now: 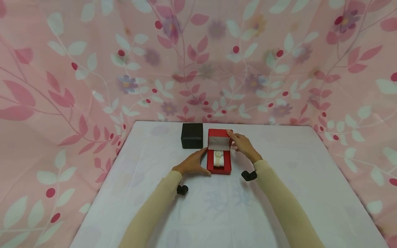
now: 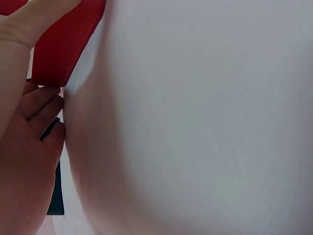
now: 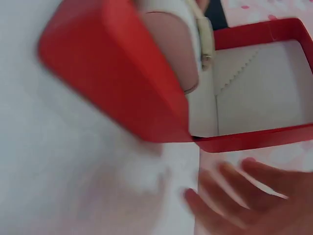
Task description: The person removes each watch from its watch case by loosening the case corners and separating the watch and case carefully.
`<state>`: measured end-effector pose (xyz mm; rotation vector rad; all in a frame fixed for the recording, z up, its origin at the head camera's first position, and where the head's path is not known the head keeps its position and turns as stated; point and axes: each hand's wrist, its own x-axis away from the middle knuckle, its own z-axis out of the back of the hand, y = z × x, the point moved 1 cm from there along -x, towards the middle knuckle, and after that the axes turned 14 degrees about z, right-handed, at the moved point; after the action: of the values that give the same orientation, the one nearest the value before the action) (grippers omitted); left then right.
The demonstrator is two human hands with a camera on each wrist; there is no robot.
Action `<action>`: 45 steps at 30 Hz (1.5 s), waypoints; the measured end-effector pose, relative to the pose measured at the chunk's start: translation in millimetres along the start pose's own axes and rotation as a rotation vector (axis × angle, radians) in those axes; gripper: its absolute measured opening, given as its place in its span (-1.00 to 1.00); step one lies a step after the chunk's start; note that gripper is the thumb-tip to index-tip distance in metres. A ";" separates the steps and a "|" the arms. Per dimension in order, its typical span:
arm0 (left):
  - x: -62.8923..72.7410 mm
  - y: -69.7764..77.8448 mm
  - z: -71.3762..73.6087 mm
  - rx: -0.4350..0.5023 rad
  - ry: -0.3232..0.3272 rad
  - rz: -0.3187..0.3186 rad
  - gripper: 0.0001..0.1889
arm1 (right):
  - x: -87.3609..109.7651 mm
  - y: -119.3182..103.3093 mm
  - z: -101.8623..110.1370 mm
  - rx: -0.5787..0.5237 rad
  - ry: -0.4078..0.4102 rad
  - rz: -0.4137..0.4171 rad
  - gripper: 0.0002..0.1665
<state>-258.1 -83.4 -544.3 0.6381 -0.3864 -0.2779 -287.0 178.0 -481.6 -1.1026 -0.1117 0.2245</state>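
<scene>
Two bare hands at one red box (image 1: 227,162), which stands on the white-clothed counter (image 1: 279,179); its lid (image 1: 219,133) is raised at the far side, hollow toward the person, pale lining inside. In the base of the red box: a watch (image 1: 218,155), cream strap, round face up, wrapped around a white cushion (image 1: 221,162).

Left hand (image 1: 192,163): grasping the base along the red box's left side, thumb at the near corner, fingertips toward the hinge. Right hand (image 1: 244,144): released, fingers extended, at the right side of the red box's lid, one fingertip over the lid's upper right corner in the head view. Right wrist view has those fingers spread and blurred beside the lid; how firmly they bear on it, cannot tell.

Black box (image 1: 192,136): shut, just beside the red box, to its left and a little farther off. Cream sleeves (image 1: 152,210) come in from the red box's near side, a dark device (image 1: 182,190) at each wrist. Pink floral cloth (image 1: 198,69) hangs behind the red box and to both sides of it.
</scene>
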 end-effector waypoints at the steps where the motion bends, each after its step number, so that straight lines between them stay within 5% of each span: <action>1: 0.1 0.4 -0.8 0.001 -0.001 0.002 0.32 | 3.3 0.3 0.7 0.037 0.045 0.045 0.10; 7: 2.7 0.2 -3.0 -0.009 -0.007 0.018 0.33 | 24.1 4.9 -1.5 0.132 0.305 0.412 -0.47; 10: 3.8 -1.1 -1.4 -0.007 0.005 0.021 0.33 | 30.8 6.7 -7.4 0.123 0.282 0.594 -0.59; 13: 4.2 -1.1 0.6 0.015 0.010 0.020 0.34 | 35.8 10.5 -15.7 0.109 0.190 0.689 -0.63; 28: 4.1 -2.0 0.4 0.032 0.009 0.008 0.35 | 47.1 33.6 -39.2 0.394 -0.054 0.567 -0.17; 45: 1.9 -5.5 -2.1 0.043 0.011 0.012 0.35 | 40.0 18.0 -48.1 0.516 -0.134 0.469 -0.19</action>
<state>-256.2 -87.2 -548.8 0.6787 -0.3863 -0.2549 -240.7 153.3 -520.2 -0.5838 0.0862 0.7071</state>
